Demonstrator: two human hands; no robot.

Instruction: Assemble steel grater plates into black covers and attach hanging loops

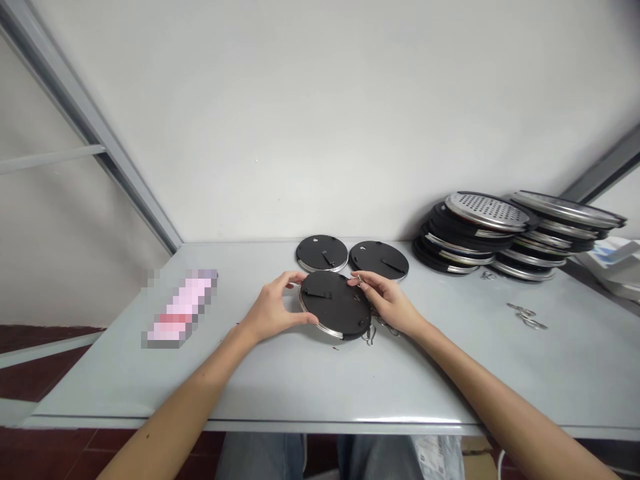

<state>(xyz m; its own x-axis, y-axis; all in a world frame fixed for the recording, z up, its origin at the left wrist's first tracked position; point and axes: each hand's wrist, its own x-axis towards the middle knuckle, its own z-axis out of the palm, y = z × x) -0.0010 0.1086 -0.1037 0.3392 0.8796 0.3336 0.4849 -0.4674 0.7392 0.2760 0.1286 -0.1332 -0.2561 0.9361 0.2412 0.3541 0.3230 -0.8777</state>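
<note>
A round black disc [337, 308] with a silvery rim is tilted above the table in front of me. My left hand [277, 308] grips its left edge, thumb on the near side and fingers behind. At the disc's upper right, my right hand [383, 298] pinches a small metal clip [359, 280] between thumb and fingers. Several more metal clips [370, 333] lie on the table by the disc's right edge, partly hidden by the disc and my right hand. Just behind, two similar black discs [320, 253] lie flat side by side.
Two leaning stacks of round discs [453, 250] stand at the back right, one topped by a perforated metal plate [487, 210]. Loose clips [527, 316] lie on the grey table [300, 393] at right. A blurred pink item [183, 307] lies left. A wall rises behind.
</note>
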